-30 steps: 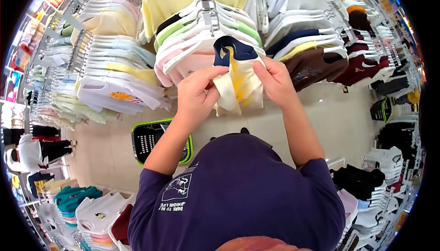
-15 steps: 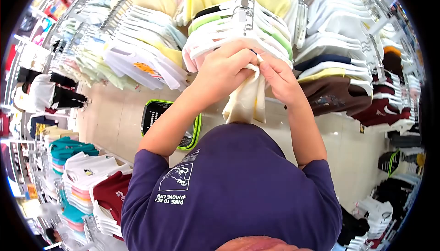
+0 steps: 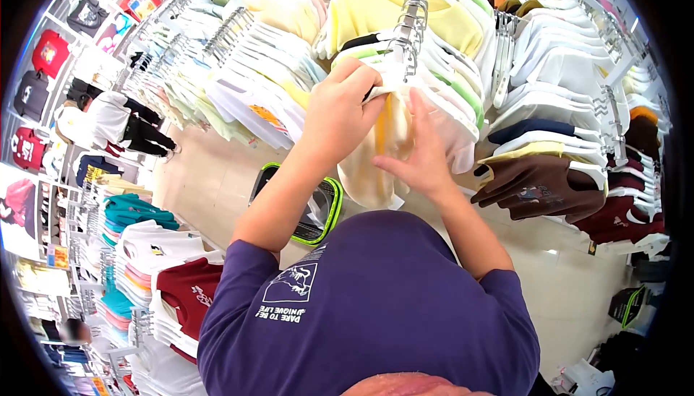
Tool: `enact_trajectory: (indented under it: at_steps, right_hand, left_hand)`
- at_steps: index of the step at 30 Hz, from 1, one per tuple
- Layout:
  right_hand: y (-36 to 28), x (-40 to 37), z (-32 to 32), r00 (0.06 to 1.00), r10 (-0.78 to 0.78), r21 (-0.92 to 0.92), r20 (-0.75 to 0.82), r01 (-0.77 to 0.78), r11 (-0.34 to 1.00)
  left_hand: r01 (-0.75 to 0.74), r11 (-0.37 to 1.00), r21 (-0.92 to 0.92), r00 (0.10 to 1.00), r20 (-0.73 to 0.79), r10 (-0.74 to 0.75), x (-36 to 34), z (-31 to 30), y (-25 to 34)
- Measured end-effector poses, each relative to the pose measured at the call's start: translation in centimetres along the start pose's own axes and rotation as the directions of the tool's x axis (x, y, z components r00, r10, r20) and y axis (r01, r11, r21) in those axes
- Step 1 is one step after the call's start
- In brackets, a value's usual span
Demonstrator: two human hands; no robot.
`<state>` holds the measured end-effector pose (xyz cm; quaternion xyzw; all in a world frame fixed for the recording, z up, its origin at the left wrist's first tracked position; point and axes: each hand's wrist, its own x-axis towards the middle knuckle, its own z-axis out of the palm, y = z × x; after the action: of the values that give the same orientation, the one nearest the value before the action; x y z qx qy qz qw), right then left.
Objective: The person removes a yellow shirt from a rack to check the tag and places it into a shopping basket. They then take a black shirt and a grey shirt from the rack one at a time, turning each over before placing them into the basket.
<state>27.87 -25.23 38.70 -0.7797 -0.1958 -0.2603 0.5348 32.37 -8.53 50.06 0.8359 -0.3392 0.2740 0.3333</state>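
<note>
A cream garment (image 3: 365, 172) hangs in front of my chest, below the end of a rack of shirts. My left hand (image 3: 340, 110) is closed on its top edge, near a white hanger. On the other side of the cloth, my right hand (image 3: 419, 150) has its fingers and thumb spread apart, close to the garment and not gripping it. Just beyond both hands, pale shirts (image 3: 455, 110) hang from a metal rail with a row of rings (image 3: 412, 27).
A black basket with a green rim (image 3: 334, 212) stands on the floor to the left. Racks of white shirts (image 3: 553, 71) and a brown shirt (image 3: 531, 186) are at the right. A person in white (image 3: 112, 118) stands far left.
My right hand has let go of the cloth and opened. My left hand has moved a little left, still holding the garment, which now hangs wider. The view has shifted.
</note>
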Motion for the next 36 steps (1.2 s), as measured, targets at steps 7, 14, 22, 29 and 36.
enact_trajectory:
  at_steps: [7, 14, 22, 29, 36]
  right_hand:
    - [2.7, -0.8, 1.0, 0.974, 0.225, 0.169, 0.013, -0.224, 0.960]
    - [2.4, 1.2, -2.3, 0.882, 0.252, 0.288, 0.399, -0.381, 0.879]
    - [0.4, 2.7, -4.2, 0.919, 0.132, 0.374, 0.371, -0.278, 0.885]
    - [-1.7, 3.7, -5.2, 0.898, -0.060, 0.243, 0.435, -0.053, 0.968]
    - [0.2, 2.2, -3.8, 0.937, 0.197, -0.176, 0.289, -0.151, 0.973]
  left_hand:
    - [0.035, 0.997, -0.072, 0.997, 0.068, -0.030, -0.6, -1.0, 0.3]
    - [0.079, 0.982, -0.174, 0.996, 0.064, -0.068, -0.7, -3.3, -0.6]
    - [0.038, 0.963, -0.268, 0.999, 0.047, -0.027, -0.3, -4.6, -2.0]
    - [0.073, 0.947, -0.314, 0.997, 0.041, -0.063, -0.6, -4.5, -2.5]
    - [0.120, 0.706, -0.698, 0.985, 0.171, 0.002, -2.6, -2.9, 1.1]
